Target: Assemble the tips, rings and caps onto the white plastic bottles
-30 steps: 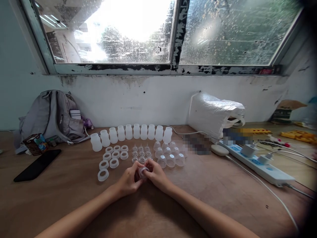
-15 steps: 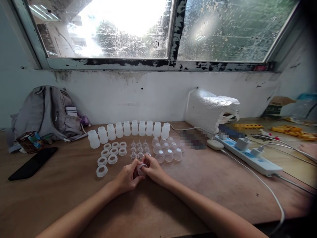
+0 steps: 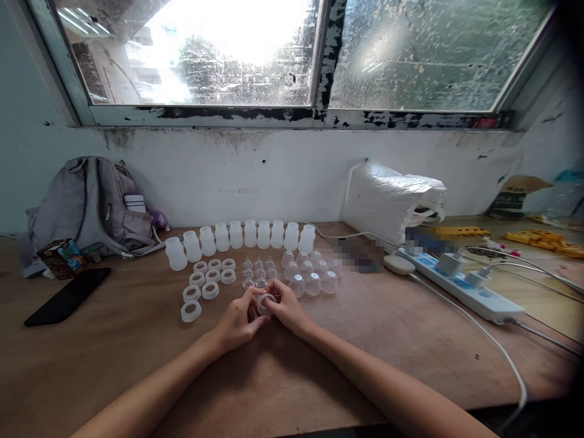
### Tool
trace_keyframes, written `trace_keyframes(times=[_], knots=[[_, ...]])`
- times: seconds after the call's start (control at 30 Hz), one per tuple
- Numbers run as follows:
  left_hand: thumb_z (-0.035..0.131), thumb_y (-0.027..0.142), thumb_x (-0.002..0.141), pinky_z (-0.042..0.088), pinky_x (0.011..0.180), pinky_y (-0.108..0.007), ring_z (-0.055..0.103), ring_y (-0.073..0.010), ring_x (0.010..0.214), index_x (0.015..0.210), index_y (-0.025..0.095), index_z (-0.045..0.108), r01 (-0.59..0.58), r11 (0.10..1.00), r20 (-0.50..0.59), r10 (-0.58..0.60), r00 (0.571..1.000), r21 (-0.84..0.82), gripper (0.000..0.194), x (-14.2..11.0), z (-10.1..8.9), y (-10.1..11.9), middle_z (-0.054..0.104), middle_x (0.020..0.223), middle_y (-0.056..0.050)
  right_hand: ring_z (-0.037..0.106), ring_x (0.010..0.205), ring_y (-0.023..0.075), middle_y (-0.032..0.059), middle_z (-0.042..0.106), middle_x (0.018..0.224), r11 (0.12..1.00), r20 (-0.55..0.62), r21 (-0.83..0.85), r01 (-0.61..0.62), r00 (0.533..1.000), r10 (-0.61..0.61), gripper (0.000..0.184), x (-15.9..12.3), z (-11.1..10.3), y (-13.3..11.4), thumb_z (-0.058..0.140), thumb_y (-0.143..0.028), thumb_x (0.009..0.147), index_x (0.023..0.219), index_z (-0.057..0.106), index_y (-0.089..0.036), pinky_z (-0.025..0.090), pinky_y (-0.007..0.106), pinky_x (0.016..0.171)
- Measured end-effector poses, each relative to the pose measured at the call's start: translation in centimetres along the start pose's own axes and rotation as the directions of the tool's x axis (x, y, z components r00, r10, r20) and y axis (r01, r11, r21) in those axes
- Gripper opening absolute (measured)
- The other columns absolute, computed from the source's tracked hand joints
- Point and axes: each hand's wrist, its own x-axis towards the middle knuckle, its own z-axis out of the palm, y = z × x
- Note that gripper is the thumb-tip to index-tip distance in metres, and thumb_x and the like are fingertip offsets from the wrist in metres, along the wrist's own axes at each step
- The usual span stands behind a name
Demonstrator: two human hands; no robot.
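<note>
My left hand (image 3: 239,320) and my right hand (image 3: 289,310) meet over the table's middle, fingers closed on one translucent bottle collar ring (image 3: 266,300). The right thumb presses at the ring's opening; whether a nipple sits inside is hidden by the fingers. Just beyond the hands stand clear bottle nipples (image 3: 259,265) in short rows, tips up. Left of them lie several loose collar rings (image 3: 190,311). On the right, clear domed caps (image 3: 312,284) stand in a group. Behind everything, frosted baby bottles (image 3: 236,235) form a slightly curved row, upright and without tops.
A grey backpack (image 3: 91,207), a small box (image 3: 61,258) and a black phone (image 3: 68,297) are on the left. To the right are a white plastic bag (image 3: 378,201), a power strip (image 3: 460,286) with cables, and yellow parts (image 3: 542,241). Part of another person's hand (image 3: 572,272) shows at the far right edge.
The view has shifted slightly. Both hands still hold the collar ring, which now shows its round opening more toward me; the fingers have moved a little around it.
</note>
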Motion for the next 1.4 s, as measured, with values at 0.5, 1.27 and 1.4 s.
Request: trace_keyframes(times=[0.5,1.27,1.4], knots=[[0.058,0.03,0.072,0.038,0.05,-0.019,0.047,-0.0086,0.054,0.102,0.018,0.041,0.096,0.975,0.043,-0.089,0.995,-0.202,0.036,0.2,-0.4,-0.1,0.054,0.067,0.003,0.042,0.053,0.0078,-0.0033,0.048,0.063,0.997,0.043,0.059,-0.052,0.998,0.05,0.01,-0.3,-0.3,-0.4,0.051,-0.026,0.073,0.072,0.048,-0.017,0.032,0.018,0.044],[0.049,0.024,0.075,0.041,0.047,-0.019,0.054,-0.0126,0.068,0.101,0.017,0.042,0.141,0.891,-0.188,-0.242,0.952,-0.431,0.027,0.9,-0.1,-2.6,0.056,0.083,-0.004,0.047,0.044,0.0052,-0.0019,0.052,0.073,0.967,0.126,0.245,-0.068,0.991,0.038,0.021,-0.9,-0.2,-1.4,0.053,-0.035,0.076,0.088,0.048,-0.019,0.038,0.018,0.038],[0.047,0.023,0.076,0.04,0.047,-0.019,0.056,-0.0143,0.073,0.101,0.018,0.042,0.146,0.902,-0.231,-0.256,0.939,-0.406,0.026,0.8,-0.4,-2.1,0.056,0.084,-0.004,0.047,0.043,0.0059,-0.0019,0.054,0.069,0.971,0.115,0.233,-0.059,0.993,0.033,0.02,-0.9,-0.2,-1.2,0.053,-0.035,0.076,0.086,0.051,-0.018,0.038,0.019,0.039]])
